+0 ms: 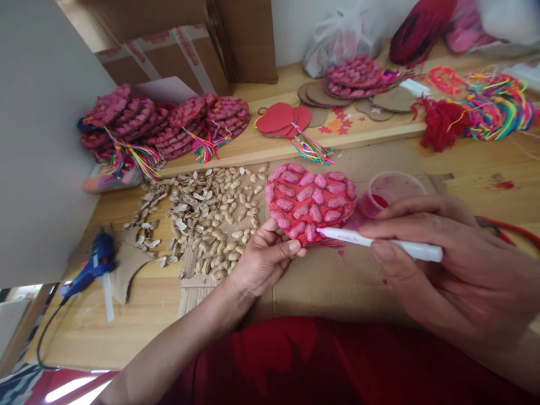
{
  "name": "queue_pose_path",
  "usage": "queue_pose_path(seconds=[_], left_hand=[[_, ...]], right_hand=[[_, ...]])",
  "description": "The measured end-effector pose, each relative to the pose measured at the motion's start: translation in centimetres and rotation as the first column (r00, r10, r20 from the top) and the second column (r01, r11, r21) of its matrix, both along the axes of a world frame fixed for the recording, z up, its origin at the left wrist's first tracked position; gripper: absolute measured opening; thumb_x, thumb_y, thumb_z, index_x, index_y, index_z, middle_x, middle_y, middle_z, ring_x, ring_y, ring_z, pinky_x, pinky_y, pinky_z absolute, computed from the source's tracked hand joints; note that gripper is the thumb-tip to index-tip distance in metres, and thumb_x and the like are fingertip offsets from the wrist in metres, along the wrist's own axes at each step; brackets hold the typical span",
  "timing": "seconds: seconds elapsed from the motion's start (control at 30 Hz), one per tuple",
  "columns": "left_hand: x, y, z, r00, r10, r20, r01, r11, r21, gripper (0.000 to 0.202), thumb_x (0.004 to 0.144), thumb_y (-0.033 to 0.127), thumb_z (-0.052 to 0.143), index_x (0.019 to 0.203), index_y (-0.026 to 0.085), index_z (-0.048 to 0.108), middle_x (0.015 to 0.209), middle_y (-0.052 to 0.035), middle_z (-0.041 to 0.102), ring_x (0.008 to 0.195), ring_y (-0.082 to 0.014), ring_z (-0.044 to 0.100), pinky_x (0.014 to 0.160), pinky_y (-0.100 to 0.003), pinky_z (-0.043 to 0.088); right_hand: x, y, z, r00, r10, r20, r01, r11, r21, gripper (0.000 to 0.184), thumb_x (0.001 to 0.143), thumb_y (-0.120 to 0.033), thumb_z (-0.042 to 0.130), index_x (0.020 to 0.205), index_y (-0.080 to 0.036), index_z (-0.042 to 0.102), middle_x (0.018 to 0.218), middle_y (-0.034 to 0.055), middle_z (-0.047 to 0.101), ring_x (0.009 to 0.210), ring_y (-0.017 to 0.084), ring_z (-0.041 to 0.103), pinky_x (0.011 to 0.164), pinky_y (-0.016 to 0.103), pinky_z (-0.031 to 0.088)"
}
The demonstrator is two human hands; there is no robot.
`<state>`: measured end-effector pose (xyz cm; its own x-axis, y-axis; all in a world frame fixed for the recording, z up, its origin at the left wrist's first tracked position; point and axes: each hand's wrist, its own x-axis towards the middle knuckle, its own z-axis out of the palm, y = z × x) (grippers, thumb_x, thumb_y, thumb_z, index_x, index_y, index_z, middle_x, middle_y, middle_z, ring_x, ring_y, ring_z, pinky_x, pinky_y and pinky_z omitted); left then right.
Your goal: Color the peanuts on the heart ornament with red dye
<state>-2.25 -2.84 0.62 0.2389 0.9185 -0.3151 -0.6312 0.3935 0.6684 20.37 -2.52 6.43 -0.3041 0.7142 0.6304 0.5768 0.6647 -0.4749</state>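
My left hand (268,253) grips the lower left edge of a red heart (311,199) covered with rows of pink peanut shells, its thumb over the front. In my right hand (447,253) is a white marker pen (379,243) with a pink tip, held between thumb and fingers. The tip touches or nearly touches a shell near the heart's bottom point. Behind the right hand stands a clear plastic cup (394,188) with pink liquid in it. Colored threads show below the heart, partly hidden.
Peanut shells (215,211) are spread over cardboard at left. A blue glue gun (95,261) lies farther left. Stacked pink peanut-shell pieces (181,126), red hearts (280,119) and colorful tassels (498,107) line the back ledge. Red-handled pliers or scissors (498,228) lie partly hidden at right.
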Motion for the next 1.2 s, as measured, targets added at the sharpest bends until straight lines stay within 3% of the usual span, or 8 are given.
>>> queue_pose_path(seconds=[0.17,0.7,0.93,1.07,1.2], left_hand=[[-0.06,-0.12,-0.12,1.000,0.006,0.018,-0.006,1.000,-0.004,0.032,0.067,0.008,0.090,0.093,0.018,0.073,0.085,0.0015,0.073,0.067,-0.0069,0.064,0.066,-0.017,0.056],[-0.35,0.01,-0.28,1.000,0.000,-0.005,0.000,1.000,0.013,0.032,0.069,0.007,0.089,0.094,0.019,0.073,0.083,0.0025,0.075,0.066,-0.0069,0.068,0.065,-0.015,0.059],[-0.28,0.05,-0.29,1.000,-0.008,0.006,0.008,0.999,0.039,0.030,0.072,0.005,0.087,0.094,0.019,0.073,0.085,0.0019,0.076,0.067,-0.0065,0.069,0.065,-0.015,0.060],[-0.22,0.10,-0.06,1.000,-0.011,0.010,0.011,0.999,0.046,0.033,0.072,0.004,0.087,0.097,0.020,0.072,0.084,0.0022,0.075,0.067,-0.0066,0.069,0.066,-0.014,0.061],[-0.19,0.06,0.08,1.000,-0.003,0.018,0.002,1.000,0.021,0.042,0.071,0.004,0.087,0.106,0.022,0.072,0.087,0.0021,0.075,0.066,-0.0063,0.068,0.066,-0.014,0.061]], right_hand=[[-0.22,-0.08,0.18,0.993,-0.053,-0.104,0.041,0.993,-0.114,0.018,0.088,-0.016,0.068,0.102,-0.026,0.070,0.093,-0.0009,0.073,0.096,0.017,0.070,0.097,0.037,0.056],[-0.63,0.12,-0.40,0.980,-0.104,-0.172,0.082,0.988,-0.127,0.016,0.088,-0.020,0.070,0.102,-0.025,0.073,0.099,0.0014,0.074,0.101,0.021,0.072,0.096,0.041,0.056],[-0.52,0.12,-0.34,0.974,-0.088,-0.207,0.060,0.989,-0.137,0.011,0.088,-0.020,0.070,0.099,-0.024,0.072,0.092,0.0010,0.072,0.100,0.020,0.071,0.094,0.041,0.056],[-0.66,-0.08,-0.24,0.990,-0.074,-0.120,0.064,0.994,-0.087,0.014,0.088,-0.021,0.071,0.102,-0.024,0.073,0.101,0.0021,0.074,0.106,0.020,0.070,0.098,0.040,0.055],[-0.80,-0.39,0.10,0.999,-0.054,0.008,0.054,0.999,0.008,0.010,0.090,-0.023,0.070,0.100,-0.023,0.072,0.089,-0.0024,0.076,0.097,0.014,0.069,0.100,0.033,0.055]])
